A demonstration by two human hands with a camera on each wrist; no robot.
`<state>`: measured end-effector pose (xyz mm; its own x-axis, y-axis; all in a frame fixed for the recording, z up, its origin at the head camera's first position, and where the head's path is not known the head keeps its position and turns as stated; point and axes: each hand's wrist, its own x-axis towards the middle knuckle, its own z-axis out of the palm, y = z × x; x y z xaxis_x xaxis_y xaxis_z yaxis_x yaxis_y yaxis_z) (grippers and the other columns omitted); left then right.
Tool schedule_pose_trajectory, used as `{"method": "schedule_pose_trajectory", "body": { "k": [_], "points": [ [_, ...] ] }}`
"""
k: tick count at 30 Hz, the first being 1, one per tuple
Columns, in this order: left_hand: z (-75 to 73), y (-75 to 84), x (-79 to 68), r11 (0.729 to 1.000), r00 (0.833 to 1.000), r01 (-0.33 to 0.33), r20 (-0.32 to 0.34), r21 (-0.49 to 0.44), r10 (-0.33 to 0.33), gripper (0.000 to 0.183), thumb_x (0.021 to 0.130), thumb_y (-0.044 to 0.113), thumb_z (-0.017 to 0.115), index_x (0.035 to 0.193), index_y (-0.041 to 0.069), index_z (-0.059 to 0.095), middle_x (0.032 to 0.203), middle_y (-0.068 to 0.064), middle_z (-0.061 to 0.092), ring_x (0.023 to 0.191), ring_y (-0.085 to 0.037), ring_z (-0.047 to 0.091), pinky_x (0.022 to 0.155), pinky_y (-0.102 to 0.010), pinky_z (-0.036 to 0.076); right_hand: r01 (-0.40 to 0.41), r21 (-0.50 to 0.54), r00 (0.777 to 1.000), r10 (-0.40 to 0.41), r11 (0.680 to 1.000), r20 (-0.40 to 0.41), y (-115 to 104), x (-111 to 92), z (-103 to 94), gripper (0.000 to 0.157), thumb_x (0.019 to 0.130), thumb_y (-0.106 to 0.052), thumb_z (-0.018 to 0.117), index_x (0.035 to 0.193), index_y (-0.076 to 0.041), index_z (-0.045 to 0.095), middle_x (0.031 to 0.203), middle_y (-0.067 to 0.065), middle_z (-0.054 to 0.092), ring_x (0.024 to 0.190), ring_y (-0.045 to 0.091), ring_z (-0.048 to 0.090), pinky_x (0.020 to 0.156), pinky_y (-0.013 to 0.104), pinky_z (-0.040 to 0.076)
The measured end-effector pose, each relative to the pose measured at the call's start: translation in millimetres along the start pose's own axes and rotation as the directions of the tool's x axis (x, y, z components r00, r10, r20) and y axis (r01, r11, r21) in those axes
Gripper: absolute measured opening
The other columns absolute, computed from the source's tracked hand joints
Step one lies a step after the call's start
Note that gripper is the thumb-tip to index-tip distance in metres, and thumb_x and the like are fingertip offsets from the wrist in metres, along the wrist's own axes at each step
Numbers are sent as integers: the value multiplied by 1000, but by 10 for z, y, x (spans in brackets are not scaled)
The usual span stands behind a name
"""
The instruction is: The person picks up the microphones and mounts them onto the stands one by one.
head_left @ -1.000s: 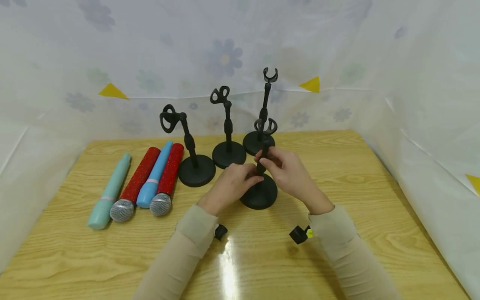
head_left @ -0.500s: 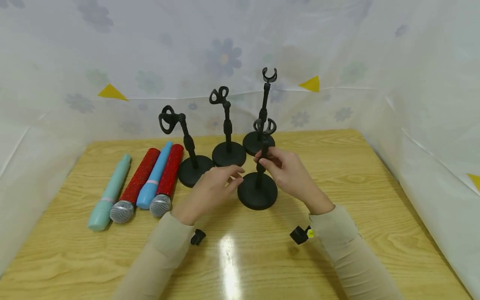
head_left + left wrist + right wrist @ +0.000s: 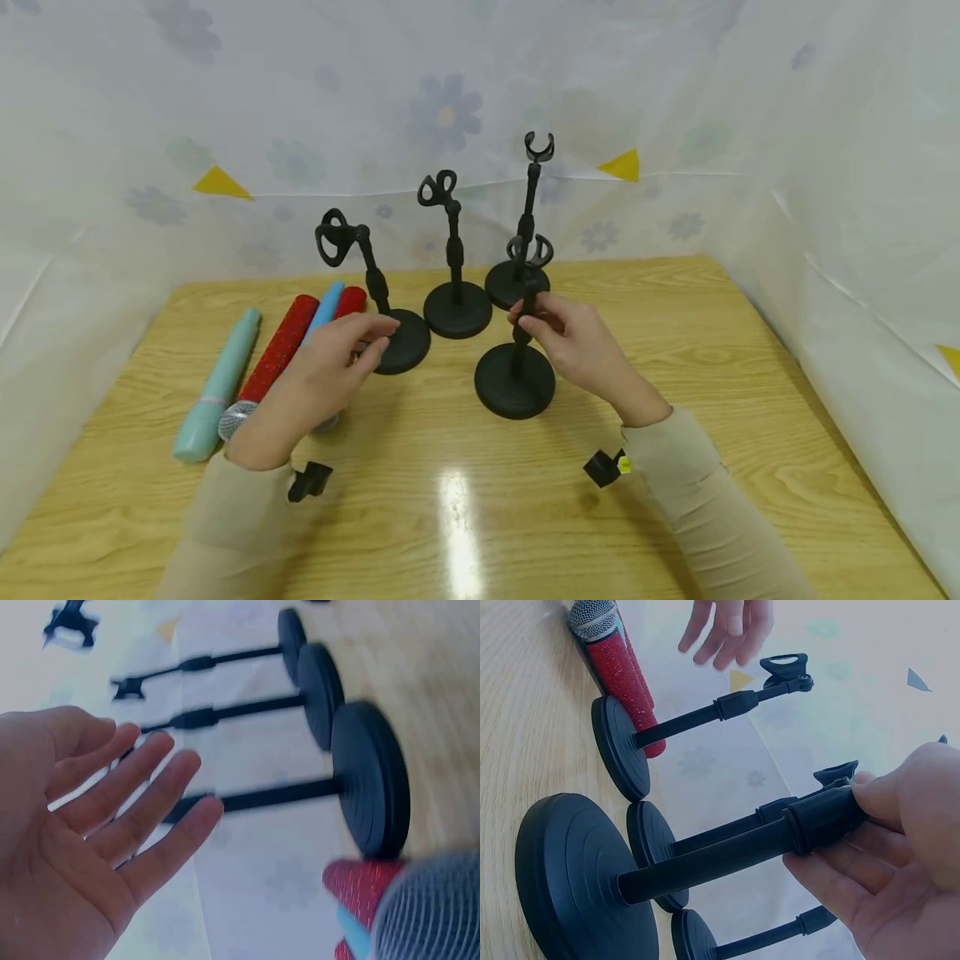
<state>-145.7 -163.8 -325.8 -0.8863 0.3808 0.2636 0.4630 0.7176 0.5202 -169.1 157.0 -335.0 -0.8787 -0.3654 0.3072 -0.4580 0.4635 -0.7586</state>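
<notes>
At the left of the wooden table (image 3: 480,533) lie a mint microphone (image 3: 213,392), a red glittery microphone (image 3: 279,350), a blue microphone (image 3: 324,310) and a second red microphone (image 3: 351,302), side by side, the last three partly hidden by the left hand (image 3: 318,371). That hand hovers above them, palm facing right, its fingers loosely extended and slightly spread, near the left stand (image 3: 377,287), whose clip tips left. Right of it and farther back stands the middle stand (image 3: 457,310), upright.

Next, nearer the person, comes the near stand (image 3: 515,387): all black, with a flat round base ringed by shallow grooves, a slim upright pole, a thicker collar partway up and a forked clip opening upward. Its base sits on the table, well below the fingers. Behind it, the far stand (image 3: 528,204) rises taller in the head view, just beside the middle one.

The right hand (image 3: 581,342) reaches in from the right and pinches the near stand's collar between thumb and fingers, below the clip.
</notes>
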Motion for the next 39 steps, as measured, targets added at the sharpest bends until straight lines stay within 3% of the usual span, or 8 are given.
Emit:
{"method": "schedule_pose_trajectory", "body": {
  "k": [7, 11, 16, 23, 26, 29, 35, 39],
  "points": [
    [-271, -232, -121, 996, 996, 85, -28, 14, -84, 28, 104, 11, 55, 130, 7, 62, 127, -13, 69, 105, -31, 69, 87, -50, 60, -9, -15, 1000, 9, 1000, 0, -5, 7, -15, 18, 103, -16, 58, 115, -9, 69, 113, 8, 75, 100, 20, 74, 91, 39, 61],
    [-365, -365, -203, 984, 984, 178, -23, 29, -178, 32, 105, 12, 50, 135, 5, 58, 130, -19, 66, 110, -37, 66, 90, -56, 57, -6, -14, 1000, 6, 1000, 4, 3, 11, -14, 18, 103, -16, 58, 115, -8, 69, 112, 8, 74, 101, 20, 74, 92, 39, 61],
    [-368, -466, -203, 957, 956, 283, 67, 63, -287, 39, 105, 16, 48, 141, 0, 51, 135, -24, 61, 113, -40, 65, 94, -57, 54, -8, -1, 1000, 8, 1000, 0, -2, 8, -23, 17, 103, -15, 58, 115, -8, 69, 113, 11, 74, 103, 23, 74, 93, 41, 60],
    [-275, -508, -126, 906, 885, 410, 193, 107, -423, 50, 105, 20, 51, 148, -2, 40, 144, -29, 51, 121, -45, 60, 100, -59, 52, 9, 20, 1000, -9, 1000, 1, 12, 10, -10, 18, 102, -15, 59, 113, -5, 69, 113, 13, 74, 104, 23, 73, 92, 39, 60],
    [-249, -520, -105, 892, 869, 431, 205, 139, -451, 52, 103, 20, 53, 148, -4, 39, 142, -31, 51, 120, -46, 59, 98, -60, 53, 10, 22, 1000, -10, 1000, -1, 17, 8, -8, 18, 102, -15, 59, 113, -5, 69, 112, 13, 74, 104, 23, 73, 92, 39, 60],
    [-226, -531, -98, 889, 868, 425, 200, 173, -454, 53, 102, 20, 55, 146, -5, 40, 139, -33, 53, 119, -47, 59, 96, -60, 53, 3, 14, 1000, -3, 1000, -3, 21, 3, -10, 18, 103, -15, 59, 113, -6, 69, 112, 12, 74, 104, 24, 73, 93, 41, 60],
    [-152, -510, -105, 893, 892, 380, 161, 240, -422, 50, 98, 18, 62, 136, -9, 47, 126, -33, 61, 104, -43, 63, 84, -54, 56, -4, 12, 1000, 4, 1000, -2, 15, 7, -10, 18, 102, -16, 59, 115, -7, 69, 113, 10, 74, 103, 23, 74, 94, 41, 60],
    [-97, -470, -102, 877, 881, 397, 157, 271, -447, 43, 96, 18, 64, 130, -6, 52, 113, -29, 62, 91, -34, 61, 68, -44, 55, 8, 13, 1000, -8, 1000, -5, 25, 9, -3, 18, 102, -15, 59, 114, -6, 69, 112, 11, 75, 104, 23, 74, 94, 40, 60]
  ]
}}
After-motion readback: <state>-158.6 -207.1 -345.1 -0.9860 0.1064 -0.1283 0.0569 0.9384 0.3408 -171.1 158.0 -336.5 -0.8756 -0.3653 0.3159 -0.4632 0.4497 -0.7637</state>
